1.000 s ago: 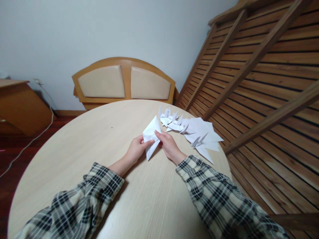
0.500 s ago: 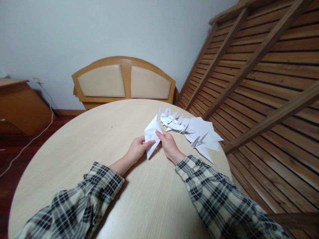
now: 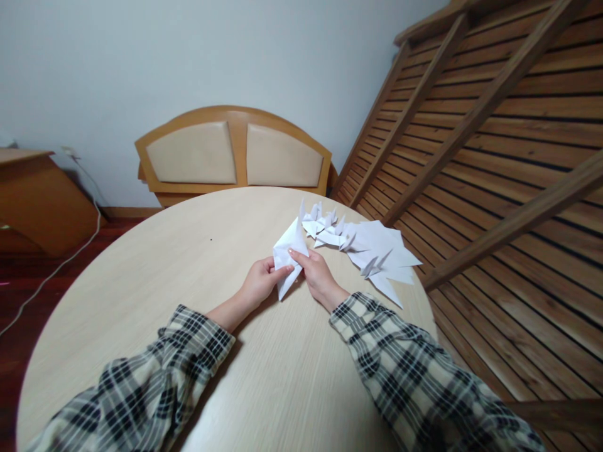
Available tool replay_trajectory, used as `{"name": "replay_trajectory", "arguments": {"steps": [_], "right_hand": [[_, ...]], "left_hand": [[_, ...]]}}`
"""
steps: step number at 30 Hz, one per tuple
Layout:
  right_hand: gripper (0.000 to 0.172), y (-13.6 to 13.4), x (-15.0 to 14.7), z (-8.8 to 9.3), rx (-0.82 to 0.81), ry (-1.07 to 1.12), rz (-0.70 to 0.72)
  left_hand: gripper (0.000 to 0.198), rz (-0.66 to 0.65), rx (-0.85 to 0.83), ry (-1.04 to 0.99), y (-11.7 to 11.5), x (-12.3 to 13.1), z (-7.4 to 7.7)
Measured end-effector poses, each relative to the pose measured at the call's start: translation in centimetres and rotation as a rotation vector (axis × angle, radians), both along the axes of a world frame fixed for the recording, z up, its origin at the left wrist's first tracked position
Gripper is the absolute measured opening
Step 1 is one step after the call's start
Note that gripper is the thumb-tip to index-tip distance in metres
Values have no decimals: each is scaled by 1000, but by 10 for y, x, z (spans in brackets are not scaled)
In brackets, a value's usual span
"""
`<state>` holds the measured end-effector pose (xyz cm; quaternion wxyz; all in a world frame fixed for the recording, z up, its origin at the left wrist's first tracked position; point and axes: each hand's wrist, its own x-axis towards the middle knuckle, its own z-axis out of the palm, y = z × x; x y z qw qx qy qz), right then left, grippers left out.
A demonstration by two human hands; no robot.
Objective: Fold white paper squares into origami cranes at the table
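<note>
A piece of folded white paper [image 3: 288, 242], with a pointed tip at the top and another at the bottom, is held between my two hands above the table. My left hand [image 3: 260, 281] pinches its lower left side, thumb on top and fingers curled behind. On the right side my right hand [image 3: 320, 276] grips it, with the thumb laid across the front of the paper. Just beyond my right hand lie several folded paper cranes [image 3: 332, 221] and white paper sheets [image 3: 381, 242].
The round pale wooden table [image 3: 155, 276] fills the middle. Behind it stands a headboard [image 3: 240, 147] with cream panels. A slatted wooden frame [image 3: 509, 182] leans along the right edge. At left are a wooden desk [image 3: 42, 201] and a white cable [image 3: 61, 263] on the floor.
My right thumb has shifted slightly left across the folded paper. The left hand and the paper stay nearly where they were.
</note>
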<state>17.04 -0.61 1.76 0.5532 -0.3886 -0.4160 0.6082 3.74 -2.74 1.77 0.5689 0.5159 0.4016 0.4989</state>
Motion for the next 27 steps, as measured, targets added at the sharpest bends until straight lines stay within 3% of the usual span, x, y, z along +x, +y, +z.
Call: {"name": "replay_trajectory", "arguments": {"steps": [7, 18, 27], "right_hand": [[36, -1, -1, 2, 23, 59, 14], [42, 6, 2, -5, 37, 99, -80], [38, 1, 2, 2, 18, 150, -36]], "left_hand": [[23, 13, -52, -68, 0, 0, 0], [26, 20, -49, -120, 1, 0, 0], [29, 41, -71, -170, -2, 1, 6]]}}
